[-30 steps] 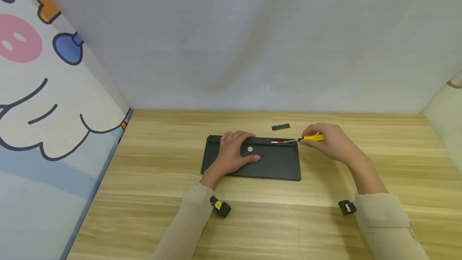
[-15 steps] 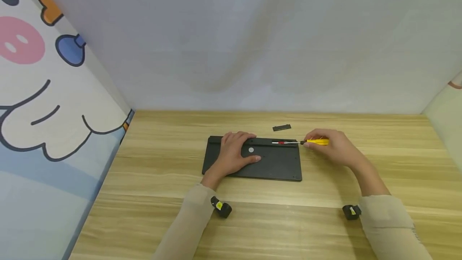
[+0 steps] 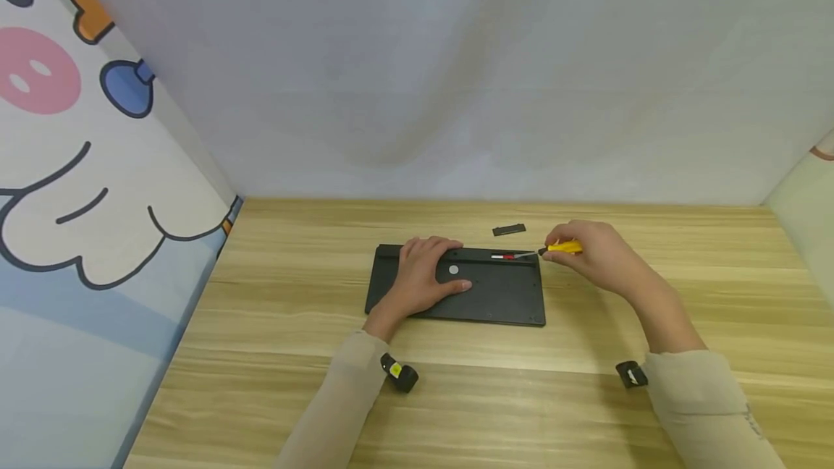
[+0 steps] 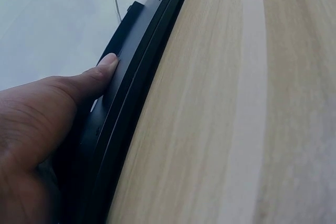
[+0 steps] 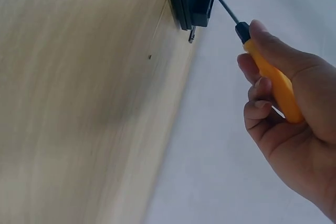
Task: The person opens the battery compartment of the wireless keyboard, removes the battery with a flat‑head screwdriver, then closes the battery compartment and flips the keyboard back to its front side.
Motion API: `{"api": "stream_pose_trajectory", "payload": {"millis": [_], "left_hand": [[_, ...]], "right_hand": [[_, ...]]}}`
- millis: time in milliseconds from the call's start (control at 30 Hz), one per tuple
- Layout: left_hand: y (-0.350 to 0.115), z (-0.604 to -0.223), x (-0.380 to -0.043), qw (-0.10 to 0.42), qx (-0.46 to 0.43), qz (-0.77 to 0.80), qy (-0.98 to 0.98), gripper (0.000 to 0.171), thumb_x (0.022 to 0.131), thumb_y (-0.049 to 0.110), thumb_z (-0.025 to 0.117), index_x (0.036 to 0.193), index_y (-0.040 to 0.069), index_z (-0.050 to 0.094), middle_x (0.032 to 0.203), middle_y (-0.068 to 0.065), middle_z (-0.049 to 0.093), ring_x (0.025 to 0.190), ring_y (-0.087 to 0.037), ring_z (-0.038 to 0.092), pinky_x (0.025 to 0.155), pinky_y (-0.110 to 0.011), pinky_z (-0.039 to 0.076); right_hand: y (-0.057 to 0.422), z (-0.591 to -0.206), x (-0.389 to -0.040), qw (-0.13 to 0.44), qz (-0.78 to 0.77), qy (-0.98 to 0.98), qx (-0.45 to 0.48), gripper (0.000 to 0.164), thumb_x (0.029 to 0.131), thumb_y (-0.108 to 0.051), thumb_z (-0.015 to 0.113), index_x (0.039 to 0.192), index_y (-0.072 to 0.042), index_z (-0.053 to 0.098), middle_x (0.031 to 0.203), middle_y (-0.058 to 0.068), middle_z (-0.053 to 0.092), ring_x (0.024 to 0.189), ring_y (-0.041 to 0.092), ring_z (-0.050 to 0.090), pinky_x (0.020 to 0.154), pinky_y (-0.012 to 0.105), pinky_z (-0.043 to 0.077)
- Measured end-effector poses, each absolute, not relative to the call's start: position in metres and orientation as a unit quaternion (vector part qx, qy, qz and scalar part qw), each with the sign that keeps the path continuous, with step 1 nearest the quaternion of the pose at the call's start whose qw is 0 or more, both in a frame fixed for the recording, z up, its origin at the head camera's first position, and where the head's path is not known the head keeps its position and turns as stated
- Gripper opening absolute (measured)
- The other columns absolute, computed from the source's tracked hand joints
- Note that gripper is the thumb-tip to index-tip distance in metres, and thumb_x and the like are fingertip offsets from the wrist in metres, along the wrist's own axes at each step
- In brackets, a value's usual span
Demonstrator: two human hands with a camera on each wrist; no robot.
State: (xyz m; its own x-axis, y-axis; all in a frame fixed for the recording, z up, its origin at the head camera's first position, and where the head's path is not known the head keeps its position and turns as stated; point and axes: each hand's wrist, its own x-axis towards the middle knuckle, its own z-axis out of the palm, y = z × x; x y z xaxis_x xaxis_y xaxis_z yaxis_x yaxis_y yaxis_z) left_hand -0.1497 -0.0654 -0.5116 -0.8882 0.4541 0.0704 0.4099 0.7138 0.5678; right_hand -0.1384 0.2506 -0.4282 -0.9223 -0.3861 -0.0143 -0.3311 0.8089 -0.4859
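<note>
A black keyboard (image 3: 498, 299) lies underside up on the table. My left hand (image 3: 415, 277) rests across its left half, fingers at the far edge and straight thumb (image 4: 102, 74) along the surface. In the far right part, a narrow battery slot holds a red and silver battery (image 3: 502, 257). Beyond the right end, my right hand (image 3: 602, 255) grips a screwdriver (image 5: 273, 82) by its yellow handle, thumb near the black collar. The thin metal shaft slants down to the left, its end at the battery in the head view. The right wrist view hides the tip behind the keyboard's raised edge.
Behind the keyboard lies a small black battery cover (image 3: 509, 229). A pale wall (image 3: 495, 93) rises at the back of the wooden table (image 3: 293, 266), and a cartoon-printed panel (image 3: 98, 165) stands at the left. Each wrist carries a black camera.
Half a second ago the screwdriver lay flatter and farther right; now my right hand is higher and slightly left, with the handle tilted up again. My left hand and the keyboard stay put.
</note>
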Motion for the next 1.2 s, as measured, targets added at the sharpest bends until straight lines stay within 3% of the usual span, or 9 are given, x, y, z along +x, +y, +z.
{"api": "stream_pose_trajectory", "payload": {"millis": [167,367,733,1033,1200], "left_hand": [[-0.064,-0.511,-0.152,0.035,0.233,0.296,0.926,0.070,0.087,0.049,0.079,0.147,0.023,0.053,0.147,-0.002,0.056,0.140,-0.027,0.049,0.131,-0.054,0.014],[-0.063,-0.512,-0.151,0.037,0.235,0.298,0.925,0.070,0.087,0.048,0.079,0.146,0.022,0.054,0.147,-0.004,0.056,0.141,-0.028,0.049,0.130,-0.055,0.014],[-0.063,-0.512,-0.152,0.036,0.233,0.298,0.925,0.070,0.086,0.048,0.079,0.146,0.022,0.054,0.147,-0.004,0.056,0.139,-0.029,0.050,0.130,-0.055,0.015],[-0.063,-0.512,-0.153,0.036,0.232,0.302,0.924,0.069,0.087,0.046,0.079,0.146,0.022,0.054,0.147,-0.005,0.056,0.140,-0.029,0.049,0.130,-0.056,0.014],[-0.061,-0.512,-0.152,0.036,0.229,0.298,0.926,0.069,0.087,0.047,0.079,0.146,0.022,0.054,0.147,-0.003,0.057,0.140,-0.028,0.050,0.130,-0.055,0.015]], "right_hand": [[0.249,-0.424,-0.141,0.064,-0.243,0.949,-0.193,0.016,0.097,-0.023,0.072,0.107,-0.010,0.074,0.110,0.012,0.076,0.100,0.032,0.070,0.087,0.053,0.058],[0.253,-0.428,-0.140,0.078,-0.251,0.949,-0.176,0.015,0.097,-0.024,0.072,0.106,-0.013,0.074,0.114,0.010,0.076,0.110,0.036,0.069,0.093,0.056,0.056],[0.264,-0.443,-0.139,0.072,-0.291,0.942,-0.149,0.021,0.098,-0.034,0.070,0.109,-0.017,0.077,0.114,0.011,0.077,0.111,0.035,0.069,0.096,0.056,0.055],[0.271,-0.459,-0.137,0.071,-0.313,0.939,-0.121,0.024,0.098,-0.039,0.069,0.110,-0.021,0.078,0.114,0.008,0.077,0.103,0.025,0.066,0.088,0.039,0.052],[0.271,-0.458,-0.135,0.051,-0.308,0.941,-0.133,0.022,0.097,-0.037,0.071,0.109,-0.020,0.078,0.112,0.007,0.077,0.102,0.026,0.067,0.088,0.041,0.053]]}}
